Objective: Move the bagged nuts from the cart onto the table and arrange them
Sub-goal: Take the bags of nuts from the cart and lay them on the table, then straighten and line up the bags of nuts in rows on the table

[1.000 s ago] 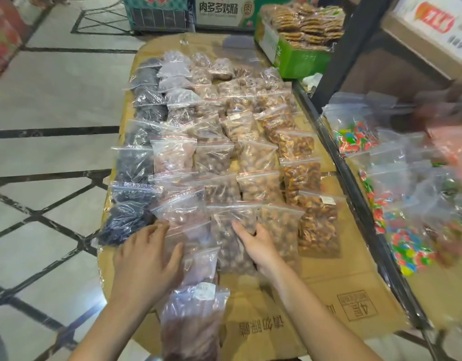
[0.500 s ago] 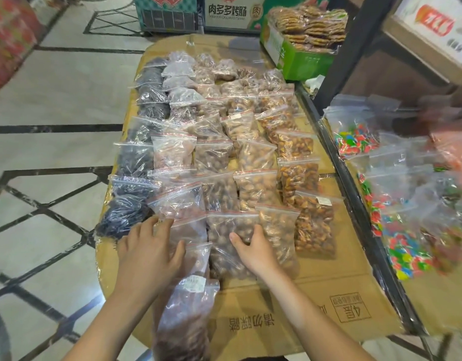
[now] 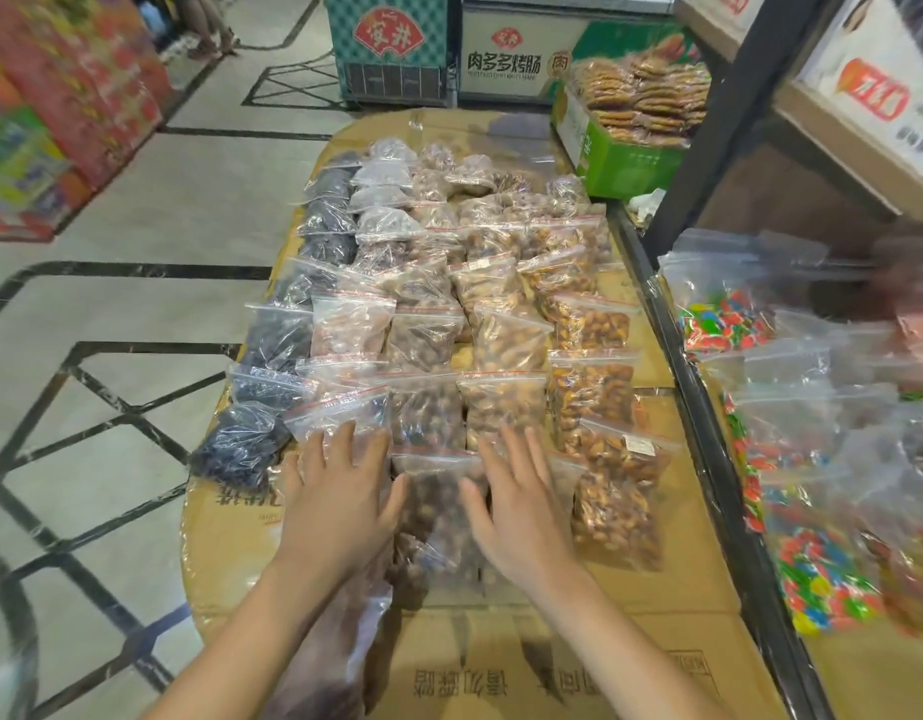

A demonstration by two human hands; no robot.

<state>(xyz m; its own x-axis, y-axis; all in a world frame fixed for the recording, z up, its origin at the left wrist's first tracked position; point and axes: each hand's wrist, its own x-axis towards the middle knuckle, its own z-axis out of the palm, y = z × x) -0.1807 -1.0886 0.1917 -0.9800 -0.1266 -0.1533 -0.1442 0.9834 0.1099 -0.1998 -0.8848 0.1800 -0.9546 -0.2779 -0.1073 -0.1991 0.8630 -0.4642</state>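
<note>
Several clear zip bags of nuts lie in rows on the cardboard-covered table (image 3: 656,605), dark ones (image 3: 241,444) at the left and amber ones (image 3: 615,501) at the right. My left hand (image 3: 339,496) lies flat, fingers spread, on a near bag in the second row. My right hand (image 3: 521,506) rests flat with fingers apart on the bags beside it. Between the hands shows a bag of brown nuts (image 3: 433,517). Another bag (image 3: 339,646) lies under my left forearm at the table's near edge. Neither hand grips anything.
A shelf at the right holds bags of colourful candy (image 3: 729,324), behind a black metal rail (image 3: 708,449). A green box of packed biscuits (image 3: 625,153) stands at the far right corner. Freezer cabinets (image 3: 397,49) stand beyond the table. Tiled floor lies to the left.
Both hands have slid forward over the near bags and flattened, the right hand spreading its fingers. The camera has tilted so the table sits further right.
</note>
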